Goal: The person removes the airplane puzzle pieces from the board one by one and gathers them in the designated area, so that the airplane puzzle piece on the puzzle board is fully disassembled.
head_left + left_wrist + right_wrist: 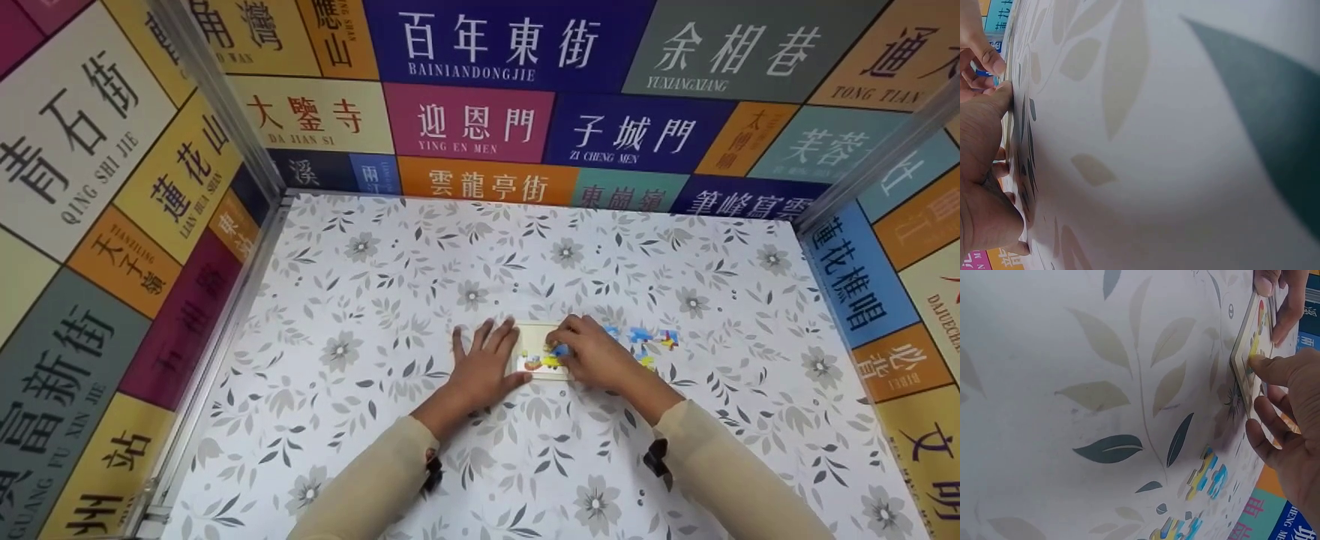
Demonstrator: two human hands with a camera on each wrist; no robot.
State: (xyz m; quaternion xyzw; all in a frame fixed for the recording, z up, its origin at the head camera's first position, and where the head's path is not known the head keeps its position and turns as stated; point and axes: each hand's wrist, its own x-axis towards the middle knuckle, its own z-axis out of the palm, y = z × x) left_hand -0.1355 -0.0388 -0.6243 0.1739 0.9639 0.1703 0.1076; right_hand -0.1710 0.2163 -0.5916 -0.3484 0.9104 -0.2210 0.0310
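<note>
A small pale wooden jigsaw board lies flat on the table, with several colourful pieces set along its near side. My left hand rests at the board's left edge, fingers spread, thumb against the near left corner. Over the board's right part, my right hand pinches a blue puzzle piece low against the surface; the fingers cover much of it. In the right wrist view the right thumb is down at the board beside a yellow part. The board's right edge is partly hidden by this hand.
Loose blue and yellow puzzle pieces lie to the right of the board, some behind the right hand; the right wrist view shows two clusters. A floral cloth covers the table. Panels with printed signs stand around the back and sides.
</note>
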